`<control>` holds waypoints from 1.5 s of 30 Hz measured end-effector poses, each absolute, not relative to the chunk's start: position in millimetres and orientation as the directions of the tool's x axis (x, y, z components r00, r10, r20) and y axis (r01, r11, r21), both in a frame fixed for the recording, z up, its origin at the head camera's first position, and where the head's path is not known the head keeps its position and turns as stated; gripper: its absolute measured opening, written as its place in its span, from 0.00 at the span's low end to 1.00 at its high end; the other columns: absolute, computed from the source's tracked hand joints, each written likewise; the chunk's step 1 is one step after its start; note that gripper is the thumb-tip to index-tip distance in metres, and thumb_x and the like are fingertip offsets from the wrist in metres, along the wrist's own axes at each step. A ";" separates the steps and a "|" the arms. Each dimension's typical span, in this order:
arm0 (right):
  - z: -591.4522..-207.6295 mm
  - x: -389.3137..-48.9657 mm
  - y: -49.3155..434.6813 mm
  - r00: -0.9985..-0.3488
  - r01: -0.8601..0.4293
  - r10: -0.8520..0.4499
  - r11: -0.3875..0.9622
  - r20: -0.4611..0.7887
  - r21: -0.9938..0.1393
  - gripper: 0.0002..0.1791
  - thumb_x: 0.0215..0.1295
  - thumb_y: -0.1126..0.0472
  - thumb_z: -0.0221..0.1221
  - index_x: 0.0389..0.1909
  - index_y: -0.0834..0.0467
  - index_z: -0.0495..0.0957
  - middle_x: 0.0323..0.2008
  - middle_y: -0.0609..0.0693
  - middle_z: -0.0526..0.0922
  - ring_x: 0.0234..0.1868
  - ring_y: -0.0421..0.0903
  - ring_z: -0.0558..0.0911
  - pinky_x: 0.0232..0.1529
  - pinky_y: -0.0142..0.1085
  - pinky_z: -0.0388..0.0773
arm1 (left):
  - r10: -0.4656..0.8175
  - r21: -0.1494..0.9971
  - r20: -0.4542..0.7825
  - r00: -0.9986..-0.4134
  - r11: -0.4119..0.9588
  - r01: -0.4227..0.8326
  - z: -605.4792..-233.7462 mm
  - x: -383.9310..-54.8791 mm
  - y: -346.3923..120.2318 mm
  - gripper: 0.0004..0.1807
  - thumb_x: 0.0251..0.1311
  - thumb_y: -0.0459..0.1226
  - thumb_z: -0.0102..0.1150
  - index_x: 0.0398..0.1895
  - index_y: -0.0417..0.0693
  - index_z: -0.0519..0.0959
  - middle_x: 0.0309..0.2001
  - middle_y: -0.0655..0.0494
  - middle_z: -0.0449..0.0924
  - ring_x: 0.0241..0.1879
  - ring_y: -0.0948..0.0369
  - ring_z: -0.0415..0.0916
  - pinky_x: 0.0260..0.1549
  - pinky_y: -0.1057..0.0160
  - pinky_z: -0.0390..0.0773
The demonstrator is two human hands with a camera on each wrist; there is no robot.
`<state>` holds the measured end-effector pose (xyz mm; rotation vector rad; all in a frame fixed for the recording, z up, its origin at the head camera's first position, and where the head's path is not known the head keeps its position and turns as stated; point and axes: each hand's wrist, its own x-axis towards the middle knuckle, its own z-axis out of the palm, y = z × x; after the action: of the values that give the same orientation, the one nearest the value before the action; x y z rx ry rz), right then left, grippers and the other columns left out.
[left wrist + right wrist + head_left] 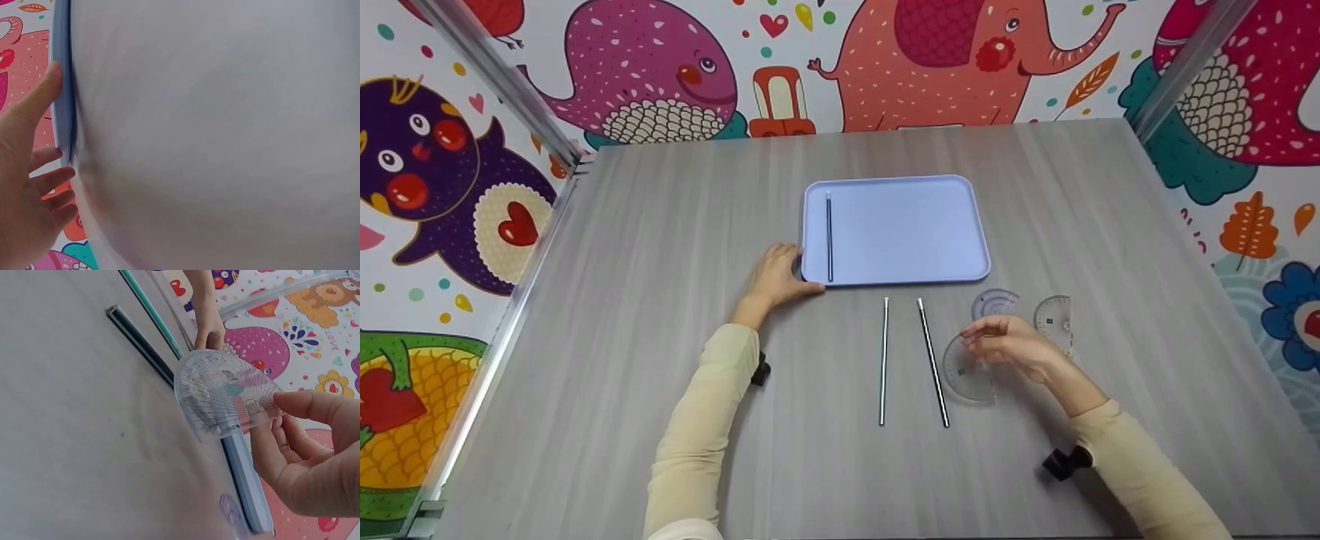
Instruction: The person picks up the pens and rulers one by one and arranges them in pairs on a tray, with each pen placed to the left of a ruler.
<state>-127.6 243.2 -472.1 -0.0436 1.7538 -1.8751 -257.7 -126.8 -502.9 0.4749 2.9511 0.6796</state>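
Observation:
My right hand (1009, 346) pinches a clear protractor (211, 391) between thumb and fingers, near its straight edge. In the head view, that protractor (969, 375) shows just below the fingertips, right of the dark pencil (934, 364). A green pencil (883, 364) lies left of the dark one. My left hand (777, 276) rests at the near left corner of the pale lilac tray (907, 232), thumb along its front edge and fingers by its left side. In the left wrist view, the thumb (48, 90) touches the tray's wall (62, 118).
Inside the tray, another dark pencil (830, 240) lies along the left side. A purple protractor (992, 301) and another clear protractor (1057, 319) lie on the table beyond my right hand. Patterned walls (660, 67) and metal posts (499, 79) border the grey table (675, 202).

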 end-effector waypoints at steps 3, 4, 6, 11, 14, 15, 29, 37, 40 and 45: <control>-467.7 -131.9 235.8 -0.846 0.354 -0.404 0.065 -0.349 -0.933 0.11 0.55 0.75 0.53 0.35 0.59 0.78 0.30 0.46 0.81 0.32 0.38 0.80 0.32 0.29 0.79 | 0.314 0.436 -0.010 -0.949 0.856 0.278 -501.9 -257.6 -126.9 0.46 0.38 0.56 0.68 0.57 0.33 0.68 0.58 0.38 0.67 0.61 0.47 0.59 0.63 0.54 0.55; -466.3 -133.6 233.5 -0.848 0.347 -0.401 0.078 -0.348 -0.935 0.10 0.56 0.74 0.53 0.36 0.60 0.77 0.30 0.46 0.80 0.32 0.38 0.80 0.32 0.29 0.79 | 0.313 0.436 -0.013 -0.950 0.856 0.277 -501.8 -257.7 -127.0 0.46 0.38 0.56 0.68 0.57 0.33 0.68 0.58 0.38 0.67 0.61 0.47 0.58 0.63 0.54 0.55; -463.4 -136.9 228.9 -0.850 0.339 -0.395 0.094 -0.348 -0.936 0.09 0.56 0.74 0.53 0.37 0.62 0.77 0.29 0.46 0.80 0.32 0.38 0.80 0.34 0.30 0.79 | 0.311 0.434 -0.016 -0.950 0.858 0.273 -501.7 -257.9 -127.3 0.46 0.38 0.56 0.68 0.57 0.34 0.68 0.59 0.39 0.67 0.62 0.47 0.58 0.63 0.55 0.55; -458.7 -145.4 217.8 -0.858 0.329 -0.383 0.104 -0.343 -0.939 0.11 0.56 0.74 0.53 0.41 0.71 0.74 0.29 0.48 0.79 0.33 0.40 0.80 0.35 0.32 0.80 | 0.317 0.442 -0.003 -0.948 0.851 0.283 -503.1 -258.6 -128.0 0.47 0.37 0.56 0.69 0.57 0.33 0.68 0.58 0.39 0.67 0.61 0.47 0.58 0.63 0.55 0.56; -457.0 -150.1 211.5 -0.861 0.323 -0.379 0.107 -0.339 -0.940 0.12 0.56 0.74 0.53 0.42 0.71 0.74 0.30 0.48 0.79 0.33 0.41 0.80 0.35 0.32 0.80 | 0.322 0.444 0.012 -0.947 0.847 0.294 -504.0 -258.5 -128.1 0.46 0.37 0.56 0.69 0.56 0.33 0.69 0.57 0.39 0.68 0.61 0.47 0.59 0.62 0.54 0.57; -456.4 -151.7 209.7 -0.861 0.322 -0.380 0.106 -0.338 -0.941 0.11 0.56 0.74 0.53 0.41 0.70 0.74 0.30 0.47 0.79 0.33 0.41 0.80 0.35 0.32 0.80 | 0.323 0.443 0.016 -0.946 0.846 0.296 -504.2 -258.6 -128.1 0.46 0.36 0.56 0.69 0.56 0.33 0.69 0.57 0.39 0.69 0.60 0.47 0.59 0.62 0.54 0.57; -446.7 -173.7 187.7 -0.857 0.338 -0.422 -0.027 -0.296 -0.941 0.16 0.56 0.77 0.49 0.45 0.66 0.74 0.30 0.47 0.79 0.32 0.39 0.79 0.37 0.32 0.78 | 0.299 0.443 -0.042 -0.953 0.861 0.251 -501.8 -257.8 -126.3 0.47 0.38 0.57 0.68 0.58 0.35 0.67 0.60 0.40 0.65 0.63 0.47 0.56 0.63 0.54 0.55; -447.6 -189.7 175.9 -0.867 0.380 -0.394 -0.125 -0.306 -0.917 0.12 0.57 0.77 0.50 0.32 0.59 0.76 0.31 0.47 0.81 0.33 0.40 0.80 0.40 0.34 0.78 | 0.299 0.443 -0.032 -0.954 0.860 0.255 -503.2 -258.3 -127.7 0.46 0.38 0.56 0.68 0.58 0.36 0.68 0.59 0.40 0.66 0.62 0.47 0.57 0.63 0.54 0.55; -448.5 -196.5 171.8 -0.878 0.387 -0.370 -0.176 -0.304 -0.905 0.09 0.58 0.76 0.52 0.34 0.61 0.76 0.30 0.48 0.81 0.34 0.41 0.80 0.40 0.33 0.79 | 0.304 0.447 -0.008 -0.953 0.854 0.268 -503.7 -258.5 -127.3 0.46 0.38 0.56 0.68 0.57 0.35 0.69 0.58 0.40 0.68 0.61 0.47 0.59 0.63 0.55 0.56; -451.8 -205.6 164.1 -0.890 0.393 -0.328 -0.196 -0.317 -0.899 0.07 0.60 0.74 0.52 0.36 0.64 0.75 0.29 0.48 0.81 0.30 0.40 0.81 0.35 0.30 0.79 | 0.306 0.456 0.008 -0.952 0.846 0.275 -504.8 -258.3 -126.6 0.45 0.36 0.55 0.70 0.56 0.34 0.69 0.57 0.39 0.69 0.60 0.47 0.60 0.62 0.55 0.58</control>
<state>-205.6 164.1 -451.8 0.0749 1.6194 -2.1222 -258.3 -126.6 -504.8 0.4656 2.9559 0.7152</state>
